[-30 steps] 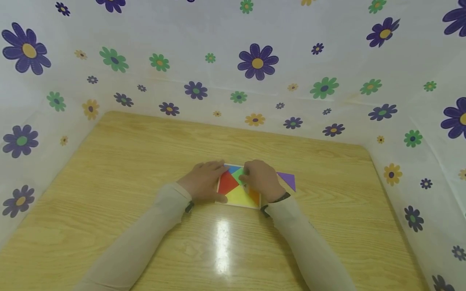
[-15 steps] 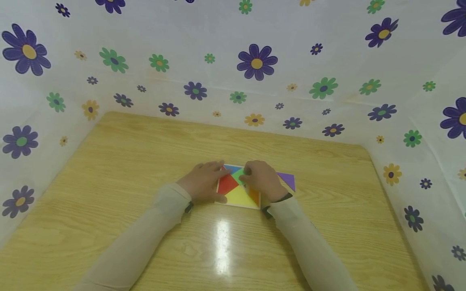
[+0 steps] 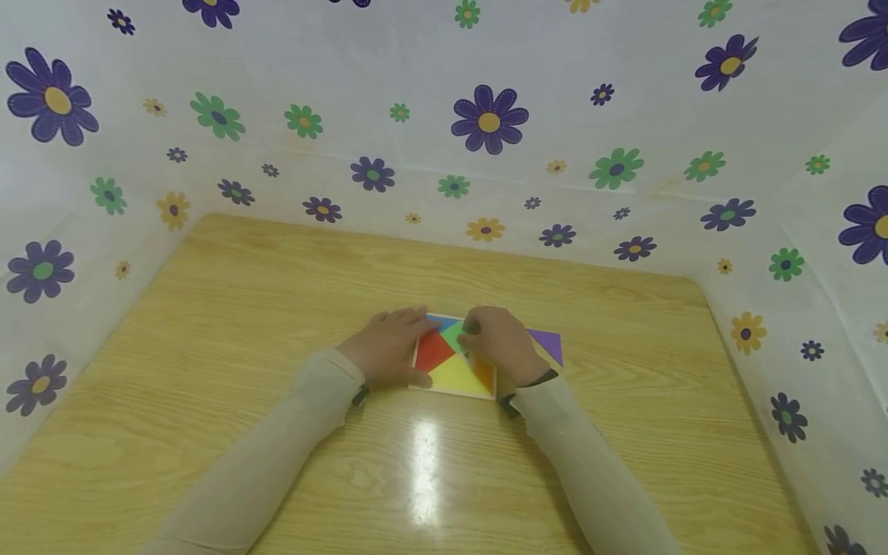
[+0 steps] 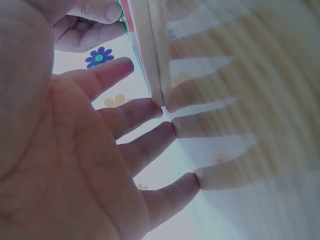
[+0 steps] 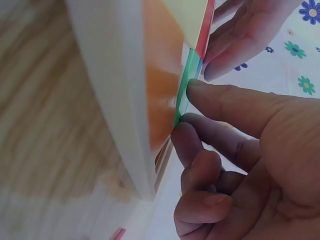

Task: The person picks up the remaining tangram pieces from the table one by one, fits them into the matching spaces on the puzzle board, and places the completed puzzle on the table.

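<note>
- Head view: the left hand (image 3: pixel 388 348) lies at nine o'clock of the tray (image 3: pixel 454 393), its thumb at the tray's near left corner and its forefinger over the far left one.
- Its fingers are apart and relaxed, pressing at the tray's edge rather than closing round anything; the left wrist view shows some of the fingertips meeting the table (image 3: pixel 243 331).
- The right hand (image 3: pixel 502 344) comes in from three o'clock with its fingers curled. The right wrist view shows thumb and forefinger clamped on the green piece (image 3: pixel 452 336), the thumb on its face and the forefinger at its corner; the other fingers are folded in.
- The green piece sits in the tray, just above the middle, at nine o'clock of the right hand and at three o'clock of the left.
- Around the tray's middle, the blue piece (image 3: pixel 444 322) is at eleven o'clock, the red piece (image 3: pixel 435 351) at nine, the yellow piece (image 3: pixel 456 376) at six and the orange piece (image 3: pixel 484 375) at four, partly covered by the right hand.
- The purple piece (image 3: pixel 548 344) lies outside the tray at three o'clock, just beyond the right hand.
- A flowered cloth (image 3: pixel 555 77) stands at twelve o'clock, behind the table.
</note>
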Motion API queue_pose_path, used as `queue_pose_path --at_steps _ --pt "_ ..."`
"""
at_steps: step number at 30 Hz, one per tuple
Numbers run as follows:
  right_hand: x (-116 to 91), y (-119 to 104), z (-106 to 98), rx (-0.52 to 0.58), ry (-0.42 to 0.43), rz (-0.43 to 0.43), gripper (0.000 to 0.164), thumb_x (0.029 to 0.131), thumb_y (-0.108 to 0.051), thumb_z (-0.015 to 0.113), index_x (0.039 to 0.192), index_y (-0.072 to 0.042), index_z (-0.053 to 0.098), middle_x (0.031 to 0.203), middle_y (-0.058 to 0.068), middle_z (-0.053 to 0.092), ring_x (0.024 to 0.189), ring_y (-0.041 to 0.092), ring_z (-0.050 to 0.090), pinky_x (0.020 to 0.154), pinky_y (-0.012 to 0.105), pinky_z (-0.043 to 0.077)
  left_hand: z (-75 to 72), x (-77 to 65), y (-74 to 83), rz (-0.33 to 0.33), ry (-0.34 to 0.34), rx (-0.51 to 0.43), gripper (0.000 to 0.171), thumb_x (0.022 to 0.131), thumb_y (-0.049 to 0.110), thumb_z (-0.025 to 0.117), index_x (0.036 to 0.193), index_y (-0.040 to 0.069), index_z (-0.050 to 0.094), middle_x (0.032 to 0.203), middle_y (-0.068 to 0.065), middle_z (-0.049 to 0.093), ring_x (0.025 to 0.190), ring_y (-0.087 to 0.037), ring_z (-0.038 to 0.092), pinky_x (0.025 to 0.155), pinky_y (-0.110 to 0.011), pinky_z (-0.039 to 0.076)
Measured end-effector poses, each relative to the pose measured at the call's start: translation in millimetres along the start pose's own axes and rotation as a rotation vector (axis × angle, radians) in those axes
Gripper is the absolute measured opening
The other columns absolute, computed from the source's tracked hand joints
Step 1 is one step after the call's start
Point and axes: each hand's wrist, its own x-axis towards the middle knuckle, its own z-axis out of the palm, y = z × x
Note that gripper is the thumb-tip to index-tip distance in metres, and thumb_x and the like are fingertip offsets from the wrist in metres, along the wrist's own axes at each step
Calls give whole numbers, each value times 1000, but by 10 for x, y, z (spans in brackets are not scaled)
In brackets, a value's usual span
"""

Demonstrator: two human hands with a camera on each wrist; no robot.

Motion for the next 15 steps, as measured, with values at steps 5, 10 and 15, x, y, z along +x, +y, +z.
queue_pose_path --at_steps 5,10,15 --pt "-5 58 -41 76 -8 -65 14 98 -22 70 100 -10 75 99 3 72 89 21 63 85 40 56 -13 -8 -1 -19 -16 5 103 84 58 79 164 16 29 170 -8 25 156 -31 25 125 -54 23" --pt "-103 209 -238 177 -24 -102 23 102 -29 64 112 -11 74 106 3 73 95 22 63 87 40 55 -19 -10 -1 -43 -35 -3 110 84 59 79 165 10 23 171 -9 23 157 -30 23 127 -52 20" --pt "-278 430 -493 178 17 -77 24 104 -32 62 115 -14 73 109 5 72 80 20 62 69 35 54 -9 -10 1 -48 -47 19 110 84 62 76 165 10 23 172 -7 22 158 -29 21 127 -52 20"
